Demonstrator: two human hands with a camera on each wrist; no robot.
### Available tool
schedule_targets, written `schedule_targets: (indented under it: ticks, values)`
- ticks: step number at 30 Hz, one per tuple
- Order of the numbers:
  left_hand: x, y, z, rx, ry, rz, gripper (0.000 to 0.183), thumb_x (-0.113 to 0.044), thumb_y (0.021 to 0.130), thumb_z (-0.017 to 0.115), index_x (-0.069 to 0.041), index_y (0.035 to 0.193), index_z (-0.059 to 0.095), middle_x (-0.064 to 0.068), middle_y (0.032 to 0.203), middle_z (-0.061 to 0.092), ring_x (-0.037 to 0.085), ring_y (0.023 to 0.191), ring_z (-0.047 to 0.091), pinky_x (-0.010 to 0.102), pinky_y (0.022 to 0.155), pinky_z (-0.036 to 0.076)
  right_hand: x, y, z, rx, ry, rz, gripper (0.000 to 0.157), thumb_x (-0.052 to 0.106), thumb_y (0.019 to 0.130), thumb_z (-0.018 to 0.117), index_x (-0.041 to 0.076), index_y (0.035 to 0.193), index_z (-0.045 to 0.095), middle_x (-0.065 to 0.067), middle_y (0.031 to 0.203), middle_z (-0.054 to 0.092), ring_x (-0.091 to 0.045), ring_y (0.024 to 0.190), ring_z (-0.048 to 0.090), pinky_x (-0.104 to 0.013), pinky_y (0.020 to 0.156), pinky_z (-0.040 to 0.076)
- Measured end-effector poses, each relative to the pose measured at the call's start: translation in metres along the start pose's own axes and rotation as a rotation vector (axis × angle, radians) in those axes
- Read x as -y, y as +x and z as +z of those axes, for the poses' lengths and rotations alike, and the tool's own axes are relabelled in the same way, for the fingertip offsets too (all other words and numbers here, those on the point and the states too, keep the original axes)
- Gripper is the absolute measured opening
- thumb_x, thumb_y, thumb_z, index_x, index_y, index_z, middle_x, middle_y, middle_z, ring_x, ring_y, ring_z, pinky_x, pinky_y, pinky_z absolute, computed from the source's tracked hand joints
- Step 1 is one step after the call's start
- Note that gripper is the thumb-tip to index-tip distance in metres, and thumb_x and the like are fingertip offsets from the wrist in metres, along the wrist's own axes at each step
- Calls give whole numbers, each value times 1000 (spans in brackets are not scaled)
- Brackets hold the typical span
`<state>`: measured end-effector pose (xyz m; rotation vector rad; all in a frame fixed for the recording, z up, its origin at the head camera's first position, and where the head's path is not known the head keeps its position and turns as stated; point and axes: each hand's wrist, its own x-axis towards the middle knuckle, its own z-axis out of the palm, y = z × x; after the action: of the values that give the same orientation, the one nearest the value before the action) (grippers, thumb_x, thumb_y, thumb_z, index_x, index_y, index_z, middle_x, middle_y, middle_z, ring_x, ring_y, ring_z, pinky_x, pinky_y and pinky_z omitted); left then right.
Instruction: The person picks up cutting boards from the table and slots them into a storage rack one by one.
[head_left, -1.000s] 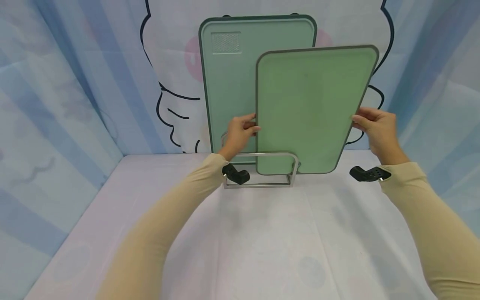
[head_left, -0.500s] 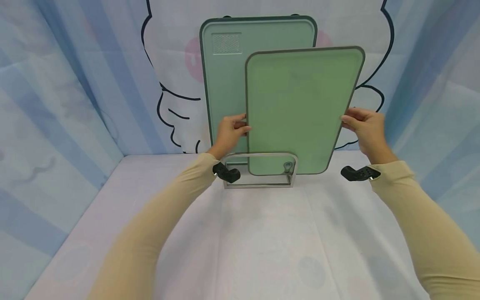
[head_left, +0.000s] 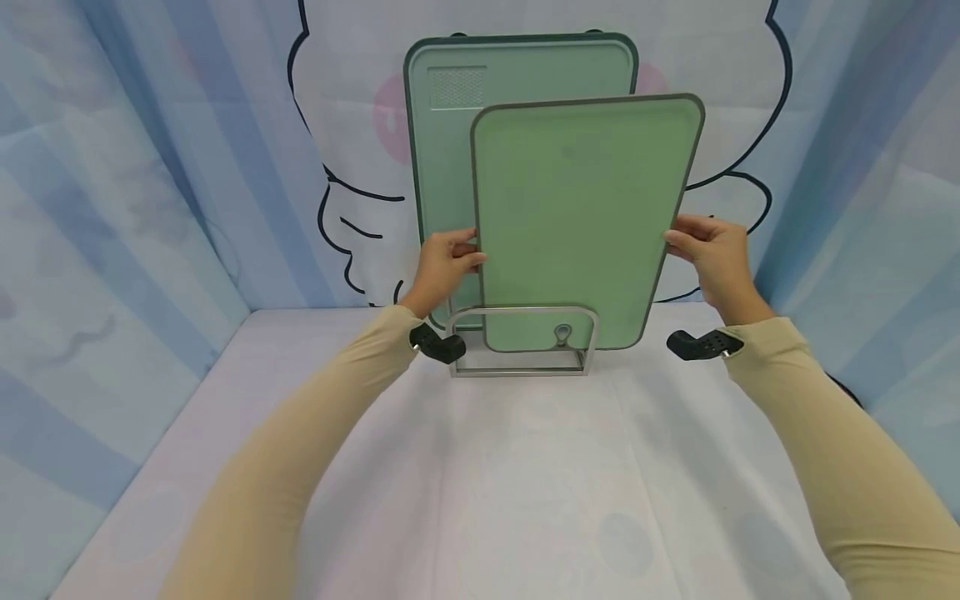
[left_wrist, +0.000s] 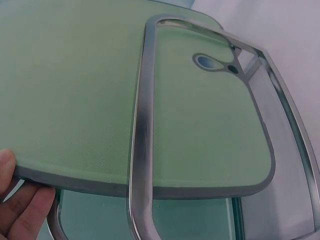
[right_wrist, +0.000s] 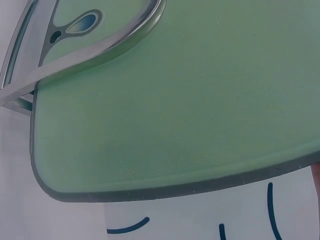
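Observation:
A light green cutting board [head_left: 577, 208] with a grey rim stands upright, its lower part behind the front bar of a metal rack [head_left: 517, 372]. My left hand [head_left: 442, 262] pinches its left edge, thumb in front. On the opposite edge, my right hand [head_left: 712, 254] pinches the board between thumb and fingers. Both wrist views show the board's hanging hole [left_wrist: 207, 62] near its bottom, framed by the rack's bar [right_wrist: 90, 52]. The board's right side sticks out past the rack. Behind it, a larger teal-green cutting board [head_left: 442, 158] with a textured grating patch stands in the rack.
A white cloth [head_left: 525, 483] covers the table under the rack. Close behind hangs a patterned curtain [head_left: 352, 108] with black drawn lines, and blue striped curtains [head_left: 112, 208] [head_left: 862, 208] flank both sides.
Both hands have moved left with the light green cutting board, bringing more of it behind the rack's front bar. The hanging hole now shows inside the frame. The rear board stays put.

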<state>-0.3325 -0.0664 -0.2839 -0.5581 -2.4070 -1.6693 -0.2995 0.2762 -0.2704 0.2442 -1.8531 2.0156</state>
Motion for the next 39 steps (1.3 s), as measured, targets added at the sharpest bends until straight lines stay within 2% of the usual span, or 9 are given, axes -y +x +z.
schedule_targets:
  ticks: [12, 22, 33, 39]
  values:
    - [3, -2, -15, -4, -7, -30, 51, -3, 88, 63, 0, 136, 46, 19, 133, 55, 30, 108, 63, 30, 85, 55, -2, 2, 15, 28, -9, 2, 15, 1, 81, 69, 13, 89, 75, 7, 81, 72, -4, 74, 69, -14, 68, 55]
    - [5, -3, -28, -9, 34, -39, 52, -6, 88, 63, -2, 137, 45, 21, 126, 59, 31, 103, 65, 30, 81, 56, -2, 5, 27, 20, -24, 0, 14, 3, 80, 71, 14, 89, 75, 9, 80, 72, -3, 73, 69, -14, 68, 55]
    - [4, -3, -40, -23, 23, -63, 52, -4, 89, 62, -3, 138, 45, 21, 126, 59, 31, 106, 64, 30, 84, 55, -5, 8, 40, 29, 18, -15, 17, -2, 81, 69, 14, 84, 74, 7, 78, 71, -4, 71, 69, -15, 67, 55]
    - [4, -4, -46, -19, 31, -77, 53, -5, 89, 62, -3, 138, 44, 19, 132, 55, 31, 109, 62, 31, 85, 55, -6, 8, 44, 36, 18, -10, 16, 0, 80, 71, 14, 84, 74, 7, 78, 72, -4, 71, 68, -15, 67, 55]
